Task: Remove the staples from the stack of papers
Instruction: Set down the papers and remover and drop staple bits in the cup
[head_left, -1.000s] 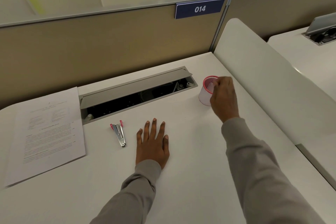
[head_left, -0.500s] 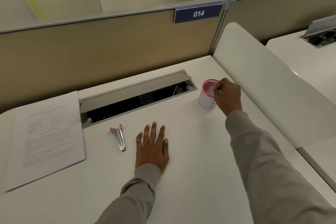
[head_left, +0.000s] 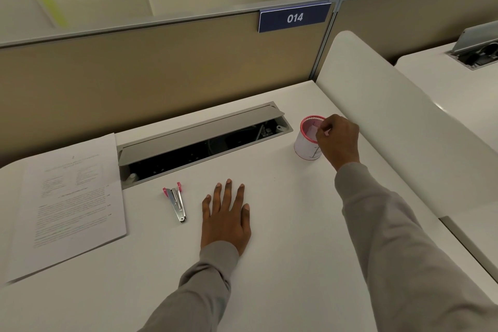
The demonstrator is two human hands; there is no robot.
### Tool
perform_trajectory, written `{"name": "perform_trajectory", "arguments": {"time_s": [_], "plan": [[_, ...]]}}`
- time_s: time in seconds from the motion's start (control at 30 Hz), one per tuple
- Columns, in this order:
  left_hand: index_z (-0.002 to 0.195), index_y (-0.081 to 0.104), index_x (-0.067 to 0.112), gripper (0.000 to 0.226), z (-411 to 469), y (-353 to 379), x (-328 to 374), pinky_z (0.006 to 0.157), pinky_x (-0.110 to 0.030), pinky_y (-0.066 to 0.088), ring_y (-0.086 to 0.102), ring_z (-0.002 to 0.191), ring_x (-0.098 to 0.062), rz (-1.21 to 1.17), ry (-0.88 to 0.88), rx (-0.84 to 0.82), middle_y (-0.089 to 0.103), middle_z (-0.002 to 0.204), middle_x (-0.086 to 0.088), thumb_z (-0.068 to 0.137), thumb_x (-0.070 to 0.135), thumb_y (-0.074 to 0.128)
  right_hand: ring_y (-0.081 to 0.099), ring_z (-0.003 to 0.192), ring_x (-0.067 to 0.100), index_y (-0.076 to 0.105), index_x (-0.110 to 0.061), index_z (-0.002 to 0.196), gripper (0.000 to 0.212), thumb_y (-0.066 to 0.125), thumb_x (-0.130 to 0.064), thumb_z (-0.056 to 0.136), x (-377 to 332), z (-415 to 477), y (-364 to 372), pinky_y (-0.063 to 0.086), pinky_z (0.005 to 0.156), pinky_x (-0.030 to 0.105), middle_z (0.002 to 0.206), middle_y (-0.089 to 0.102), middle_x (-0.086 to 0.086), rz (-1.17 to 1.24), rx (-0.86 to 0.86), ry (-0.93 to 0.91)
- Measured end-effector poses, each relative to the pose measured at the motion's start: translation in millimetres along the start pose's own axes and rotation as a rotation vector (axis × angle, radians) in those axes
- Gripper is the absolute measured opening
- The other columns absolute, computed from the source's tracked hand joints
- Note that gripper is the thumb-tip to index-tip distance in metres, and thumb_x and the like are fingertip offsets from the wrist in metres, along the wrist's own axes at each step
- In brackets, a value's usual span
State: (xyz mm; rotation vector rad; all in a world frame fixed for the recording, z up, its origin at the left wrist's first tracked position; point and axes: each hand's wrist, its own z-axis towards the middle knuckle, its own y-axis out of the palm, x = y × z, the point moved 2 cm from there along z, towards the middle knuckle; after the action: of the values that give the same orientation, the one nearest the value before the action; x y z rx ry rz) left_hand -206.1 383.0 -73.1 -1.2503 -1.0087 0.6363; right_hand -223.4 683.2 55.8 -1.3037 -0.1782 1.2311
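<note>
Beside the cup (head_left: 305,144), right hand (head_left: 341,140) has dropped (left hand (head_left: 225,219) unmoved).

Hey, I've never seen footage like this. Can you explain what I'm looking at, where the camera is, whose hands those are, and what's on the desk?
There is no machine here. A person wears a camera on the head, so you look forward and down at their own two hands. The left hand lies flat on the white desk, fingers straight, holding nothing. The right hand reaches to a pink-rimmed cup, fingers curled at its rim; whether they pinch anything is too small to tell. Left of the flat hand lies a small metal tool with pink ends, likely for the staples. Further left is a stack of papers. Behind them is an open cable tray.
</note>
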Motion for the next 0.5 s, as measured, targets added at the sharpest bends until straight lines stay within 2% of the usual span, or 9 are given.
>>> {"name": "perform_trajectory", "arguments": {"time_s": [0.1, 0.3, 0.43, 0.5], "plan": [[0.158, 0.019, 0.034, 0.058, 0.2, -1.0, -0.1, 0.122, -0.045, 0.002, 0.005, 0.155, -0.021, -0.004, 0.0, -0.011, 0.013, 0.168, 0.002, 0.102, 0.048, 0.012, 0.064, 0.077, 0.027, 0.07, -0.006, 0.084, 0.011, 0.062, -0.001, 0.079, 0.0, 0.4, -1.3, 0.052, 0.077, 0.033, 0.081, 0.071, 0.009, 0.039, 0.026, 0.001], [0.157, 0.021, 0.033, 0.057, 0.3, -0.8, -0.3, 0.122, -0.046, 0.004, 0.008, 0.155, -0.022, -0.002, 0.002, -0.01, 0.015, 0.167, 0.001, 0.102, 0.047, 0.015, 0.065, 0.076, 0.03, 0.072, -0.006, 0.086, 0.011, 0.061, -0.005, 0.084, -1.7, -3.2, -1.0, 0.052, 0.075, 0.034, 0.081, 0.072, 0.011, 0.051, 0.079, -0.07], [0.156, 0.026, 0.033, 0.056, 0.8, 0.3, -0.4, 0.122, -0.047, 0.008, 0.013, 0.154, -0.024, 0.005, 0.002, -0.001, 0.02, 0.166, 0.001, 0.102, 0.046, 0.02, 0.056, 0.074, 0.02, 0.072, -0.01, 0.087, 0.008, 0.065, -0.007, 0.084, -17.1, -29.8, 2.8, 0.039, 0.071, 0.022, 0.084, 0.067, 0.001, 0.124, 0.131, -0.215], [0.156, 0.028, 0.032, 0.056, 0.9, 0.3, -0.1, 0.121, -0.047, 0.009, 0.016, 0.154, -0.024, 0.011, 0.006, 0.007, 0.022, 0.166, 0.0, 0.102, 0.045, 0.021, 0.057, 0.07, 0.015, 0.072, -0.011, 0.088, 0.007, 0.069, -0.009, 0.082, -17.9, -51.7, 15.2, 0.045, 0.069, 0.024, 0.082, 0.067, 0.002, 0.166, 0.058, -0.254]]}}
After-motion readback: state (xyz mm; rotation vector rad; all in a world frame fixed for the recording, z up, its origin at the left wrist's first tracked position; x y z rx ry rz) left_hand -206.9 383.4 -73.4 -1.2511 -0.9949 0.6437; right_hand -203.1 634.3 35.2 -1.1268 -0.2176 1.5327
